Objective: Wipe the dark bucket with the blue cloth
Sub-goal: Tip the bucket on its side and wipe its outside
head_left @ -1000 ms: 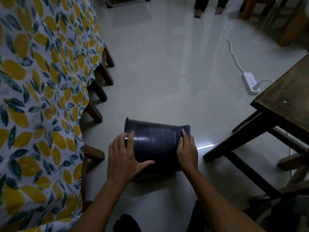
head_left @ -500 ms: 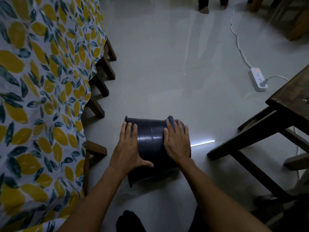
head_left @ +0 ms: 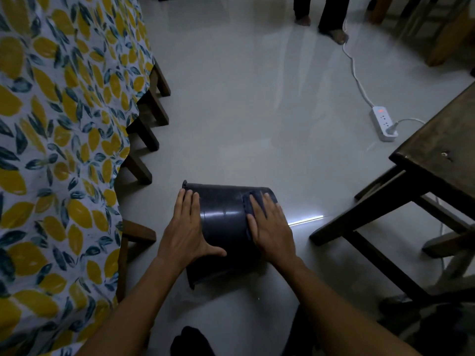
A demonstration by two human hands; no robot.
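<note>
Fingers (head_left: 259, 201) flat, pressing blue cloth (head_left: 248, 201) onto dark bucket (head_left: 223, 219) on glossy floor (head_left: 244, 111).

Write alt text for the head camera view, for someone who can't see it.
Two bare hands work on a dark bucket lying on its side on a pale floor: the left hand steadies it while the right hand presses a blue cloth against it. A lemon-print tablecloth hangs at left, a wooden table stands at right.

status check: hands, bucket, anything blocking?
Left hand flat, bracing bucket on its side. Right hand pressing blue cloth on bucket wall. Nothing blocking.
</note>
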